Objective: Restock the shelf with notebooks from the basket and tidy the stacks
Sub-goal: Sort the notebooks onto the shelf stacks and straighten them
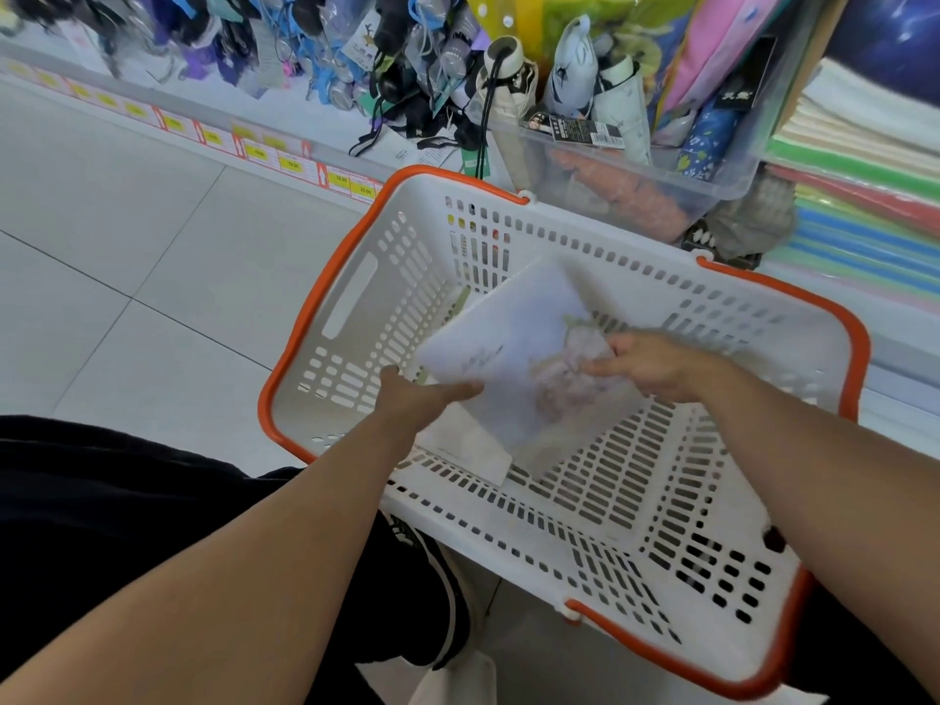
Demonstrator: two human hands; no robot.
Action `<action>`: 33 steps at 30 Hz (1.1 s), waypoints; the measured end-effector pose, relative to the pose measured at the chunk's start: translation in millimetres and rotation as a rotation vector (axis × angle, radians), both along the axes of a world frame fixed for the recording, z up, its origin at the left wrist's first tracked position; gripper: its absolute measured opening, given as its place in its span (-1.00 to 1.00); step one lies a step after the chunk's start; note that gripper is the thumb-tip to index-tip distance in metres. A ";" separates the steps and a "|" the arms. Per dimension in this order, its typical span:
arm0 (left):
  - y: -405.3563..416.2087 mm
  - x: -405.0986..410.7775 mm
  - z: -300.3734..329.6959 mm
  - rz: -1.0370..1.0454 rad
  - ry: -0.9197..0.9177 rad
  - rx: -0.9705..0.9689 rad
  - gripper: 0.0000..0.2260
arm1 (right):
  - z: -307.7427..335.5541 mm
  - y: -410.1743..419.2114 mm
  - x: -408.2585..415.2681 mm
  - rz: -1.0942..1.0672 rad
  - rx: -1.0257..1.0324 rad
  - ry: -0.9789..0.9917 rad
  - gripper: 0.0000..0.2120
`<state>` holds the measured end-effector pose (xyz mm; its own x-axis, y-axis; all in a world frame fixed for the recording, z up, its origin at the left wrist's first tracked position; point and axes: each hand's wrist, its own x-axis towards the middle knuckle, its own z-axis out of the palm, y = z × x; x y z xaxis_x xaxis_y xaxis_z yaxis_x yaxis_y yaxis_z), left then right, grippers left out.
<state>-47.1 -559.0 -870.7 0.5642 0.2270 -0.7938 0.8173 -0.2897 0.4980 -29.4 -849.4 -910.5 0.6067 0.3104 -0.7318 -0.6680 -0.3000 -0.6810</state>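
A white basket point(600, 521) with an orange rim sits on the floor in front of me. Inside it, a pale notebook point(513, 348) with a faint pink picture is tilted up and blurred. My left hand point(417, 394) grips its near-left edge, thumb on the cover. My right hand point(656, 363) holds its right edge, fingers over the cover. A second white notebook point(473, 450) lies flat on the basket floor under it.
A clear bin point(636, 165) of folded umbrellas stands just beyond the basket. Stacks of coloured notebooks point(864, 195) fill the shelf at the right. Hanging goods and a strip of yellow price tags point(285, 160) run along the left shelf. Grey floor tiles lie to the left.
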 end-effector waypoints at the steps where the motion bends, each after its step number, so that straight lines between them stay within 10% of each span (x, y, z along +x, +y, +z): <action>1: -0.5 1.1 6.3 0.047 0.012 -0.166 0.17 | 2.1 -3.9 3.8 -0.057 0.102 0.045 -0.61; 6: -20.8 -1.7 33.7 -0.077 -0.045 -0.662 -0.71 | 10.7 28.1 10.8 -0.228 0.401 0.155 -0.56; 10: -16.7 4.1 54.7 -0.057 -0.330 -0.086 -0.93 | -6.4 43.5 7.3 -0.468 0.088 0.218 -0.67; 15: 5.6 2.6 76.0 -0.347 -0.562 0.413 -0.93 | -43.8 73.7 -27.3 -0.503 -0.188 0.360 -0.65; 27: 16.4 11.2 73.5 -0.043 -0.499 0.268 -0.85 | -34.9 111.9 -21.4 -0.560 -0.053 0.311 -0.71; 33: 18.9 14.1 99.9 -0.240 -0.553 0.544 -0.87 | 38.7 107.3 1.7 -0.237 -0.093 -0.186 -0.77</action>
